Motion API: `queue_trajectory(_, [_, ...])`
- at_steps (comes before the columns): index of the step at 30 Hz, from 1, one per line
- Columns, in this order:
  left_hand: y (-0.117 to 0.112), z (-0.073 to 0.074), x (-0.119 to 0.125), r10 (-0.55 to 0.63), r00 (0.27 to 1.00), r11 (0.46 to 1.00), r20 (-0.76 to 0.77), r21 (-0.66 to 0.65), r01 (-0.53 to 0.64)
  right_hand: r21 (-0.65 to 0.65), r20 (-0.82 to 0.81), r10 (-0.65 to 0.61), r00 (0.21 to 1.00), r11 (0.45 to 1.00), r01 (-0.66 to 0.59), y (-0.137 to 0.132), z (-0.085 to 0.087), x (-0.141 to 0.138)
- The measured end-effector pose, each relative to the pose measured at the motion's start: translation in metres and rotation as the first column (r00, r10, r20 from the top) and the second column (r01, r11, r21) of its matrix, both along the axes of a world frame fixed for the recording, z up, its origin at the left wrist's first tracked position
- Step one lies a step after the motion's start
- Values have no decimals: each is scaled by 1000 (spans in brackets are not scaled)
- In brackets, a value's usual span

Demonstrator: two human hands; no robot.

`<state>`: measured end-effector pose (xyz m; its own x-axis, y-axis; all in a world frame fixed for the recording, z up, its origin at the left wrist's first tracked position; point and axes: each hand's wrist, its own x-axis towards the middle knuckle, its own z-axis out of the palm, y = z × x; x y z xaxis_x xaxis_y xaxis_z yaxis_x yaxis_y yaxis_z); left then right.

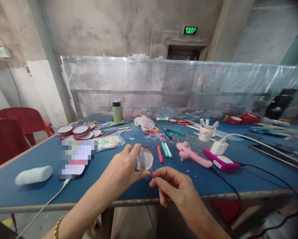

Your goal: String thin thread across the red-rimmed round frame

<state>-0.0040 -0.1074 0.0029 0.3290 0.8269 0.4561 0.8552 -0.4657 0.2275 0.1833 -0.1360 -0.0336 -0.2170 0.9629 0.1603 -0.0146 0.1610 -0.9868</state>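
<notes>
My left hand [126,162] is closed on a small round disc [147,158] with a white face and a red rim, gripping it by its left side and lower edge above the table's front. A thin pink-red strand [151,169] runs from the disc's lower edge. The thumb and forefinger of my right hand [172,186] pinch together at this strand's end; the other fingers curl loosely below. Behind the disc, a red marker [160,154], a teal marker [165,150] and a white marker [168,150] lie side by side. A pink glue gun [195,156] rests to the right.
Piled red-rimmed discs [81,130] and a phone [80,157] occupy the left, near a white bottle [34,175]. Farther back are a green flask [117,112], green-handled pliers [175,131] and a pen cup [205,133]. A purple power strip [220,161] trails a black cable.
</notes>
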Motion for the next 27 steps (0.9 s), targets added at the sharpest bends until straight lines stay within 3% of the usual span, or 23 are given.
queue_trajectory(4, [-3, 5, 0, -40, 999, 999, 3, -16, 40, 9, -125, -48, 991, 999, 49, -2, -8, -2])
queue_trajectory(9, [-6, 19, -5, -122, 991, 992, 56, 28, 121, 20, -303, 30, 953, 999, -26, -11, -9, -10])
queue_trajectory(15, [-14, 37, -10, -205, 975, 972, 86, -97, 213, 8, -437, 53, 898, 998, -55, -18, -3, -19])
queue_trajectory(19, [-15, 37, -11, -203, 975, 969, 88, -122, 213, 35, -328, 61, 943, 998, -52, -19, -1, -21])
queue_trajectory(23, [-14, 33, -9, -144, 990, 983, 10, -114, 144, 155, -131, -52, 990, 985, 73, -19, 2, -21])
queue_trajectory(27, [-12, 29, -9, -151, 988, 983, -34, -113, 146, 294, -65, -137, 988, 944, 150, -21, 1, -22])
